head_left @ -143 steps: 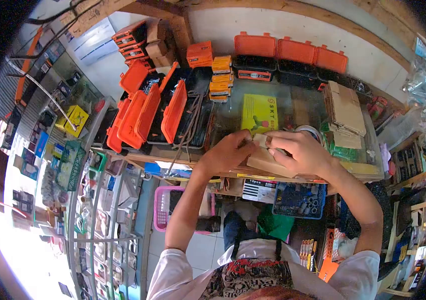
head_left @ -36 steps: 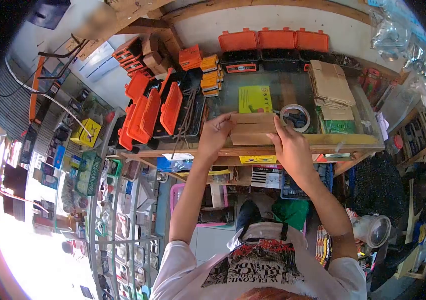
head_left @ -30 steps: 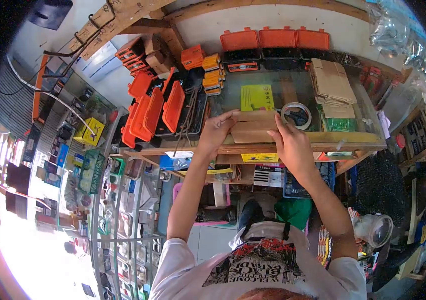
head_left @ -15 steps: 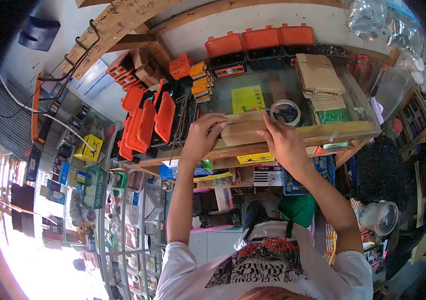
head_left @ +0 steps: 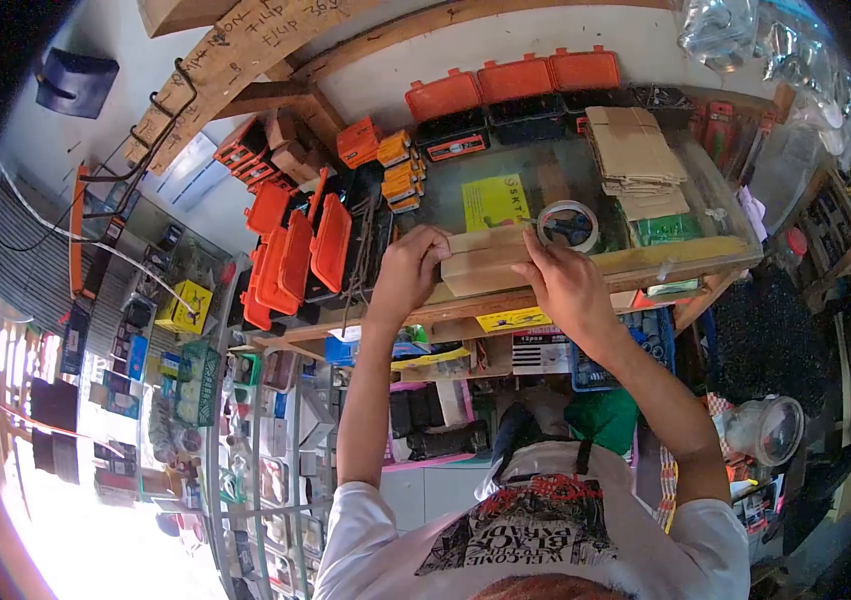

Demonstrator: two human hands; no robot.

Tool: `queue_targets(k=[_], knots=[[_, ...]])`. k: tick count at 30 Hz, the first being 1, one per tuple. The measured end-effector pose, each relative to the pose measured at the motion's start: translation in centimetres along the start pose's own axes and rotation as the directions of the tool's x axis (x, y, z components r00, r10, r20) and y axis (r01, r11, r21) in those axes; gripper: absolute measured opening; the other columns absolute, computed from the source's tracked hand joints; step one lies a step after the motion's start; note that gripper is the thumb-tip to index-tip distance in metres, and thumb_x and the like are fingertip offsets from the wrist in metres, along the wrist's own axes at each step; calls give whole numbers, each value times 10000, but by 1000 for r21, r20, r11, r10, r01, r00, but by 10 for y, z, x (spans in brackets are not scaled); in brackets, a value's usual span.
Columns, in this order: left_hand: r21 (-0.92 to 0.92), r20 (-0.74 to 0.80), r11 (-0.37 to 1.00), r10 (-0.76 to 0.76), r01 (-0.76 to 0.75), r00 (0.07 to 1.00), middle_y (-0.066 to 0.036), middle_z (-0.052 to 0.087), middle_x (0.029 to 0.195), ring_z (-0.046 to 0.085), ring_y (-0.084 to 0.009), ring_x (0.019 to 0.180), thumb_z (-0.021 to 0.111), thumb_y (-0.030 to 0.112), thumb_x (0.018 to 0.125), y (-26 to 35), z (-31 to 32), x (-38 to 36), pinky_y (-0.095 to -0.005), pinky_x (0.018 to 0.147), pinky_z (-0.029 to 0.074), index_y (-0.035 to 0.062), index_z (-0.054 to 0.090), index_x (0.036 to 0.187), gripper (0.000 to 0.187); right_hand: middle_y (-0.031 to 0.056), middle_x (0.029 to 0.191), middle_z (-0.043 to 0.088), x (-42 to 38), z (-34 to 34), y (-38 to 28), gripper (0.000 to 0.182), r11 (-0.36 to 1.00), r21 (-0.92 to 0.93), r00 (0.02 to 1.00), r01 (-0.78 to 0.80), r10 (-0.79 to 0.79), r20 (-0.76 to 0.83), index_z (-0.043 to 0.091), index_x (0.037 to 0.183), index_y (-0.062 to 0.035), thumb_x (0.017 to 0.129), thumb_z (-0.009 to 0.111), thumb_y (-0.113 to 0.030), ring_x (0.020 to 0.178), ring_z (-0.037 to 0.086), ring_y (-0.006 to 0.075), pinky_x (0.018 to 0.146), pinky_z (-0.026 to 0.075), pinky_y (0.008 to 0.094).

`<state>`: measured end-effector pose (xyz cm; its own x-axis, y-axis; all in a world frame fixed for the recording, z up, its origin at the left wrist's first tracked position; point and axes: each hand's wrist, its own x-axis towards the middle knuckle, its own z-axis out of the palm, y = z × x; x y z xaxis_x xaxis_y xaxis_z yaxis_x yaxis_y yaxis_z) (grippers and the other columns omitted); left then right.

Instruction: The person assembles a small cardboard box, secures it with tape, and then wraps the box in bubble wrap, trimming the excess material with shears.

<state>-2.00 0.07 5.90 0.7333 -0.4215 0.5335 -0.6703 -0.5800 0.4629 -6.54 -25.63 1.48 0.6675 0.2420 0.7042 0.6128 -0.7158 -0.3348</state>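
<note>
A small brown cardboard box point(head_left: 486, 270) is held between my two hands at the front edge of the glass-topped counter point(head_left: 546, 170). My left hand point(head_left: 412, 265) grips its left end, fingers curled. At its right end, my right hand point(head_left: 564, 285) pinches the top edge with thumb and fingers. Just behind the box lie a yellow card point(head_left: 494, 203) and a roll of tape point(head_left: 595, 228) with a dark object inside its ring. A stack of flat cardboard point(head_left: 636, 150) rests further right on the counter.
Open orange-lidded cases point(head_left: 291, 255) stand on the left, with small orange and yellow boxes point(head_left: 401, 180) beside them. More open cases point(head_left: 456, 120) line the back. A blue basket point(head_left: 596, 375) sits below the counter, and a clear round tub point(head_left: 771, 432) is at the right.
The fingers of my left hand have curled in more at the box's left end. The box stays nearly in place, its front face slightly more visible. The camera view has shifted a little.
</note>
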Motion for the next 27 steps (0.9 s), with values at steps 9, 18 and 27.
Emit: queue_targets(k=[9,18,27], knots=[[-88,-86,990,-120,112,989,-188,737,1020,717,-313,864,650,-18,906,-5,10,-9,-360,787,551,-39,617,937,50,260,1050,689,3,-7,-4,459,996,-67,991,-61,69,111,563,1319,71,955,680,-184,930,687,411,792,568,487],[-200,-209,967,-198,156,958,-183,750,957,749,-282,987,662,-34,899,-16,27,-21,-341,825,555,-44,640,908,26,272,1047,690,2,1,-1,446,989,69,989,-130,124,86,571,1316,65,942,693,-146,917,691,423,756,574,479],[-46,223,976,-196,211,955,-120,649,875,695,-235,900,706,-28,862,-7,-11,11,-329,818,522,-23,650,916,78,275,999,667,3,-1,-2,454,998,54,999,-36,36,8,567,1327,56,952,684,-171,869,680,443,730,563,496]])
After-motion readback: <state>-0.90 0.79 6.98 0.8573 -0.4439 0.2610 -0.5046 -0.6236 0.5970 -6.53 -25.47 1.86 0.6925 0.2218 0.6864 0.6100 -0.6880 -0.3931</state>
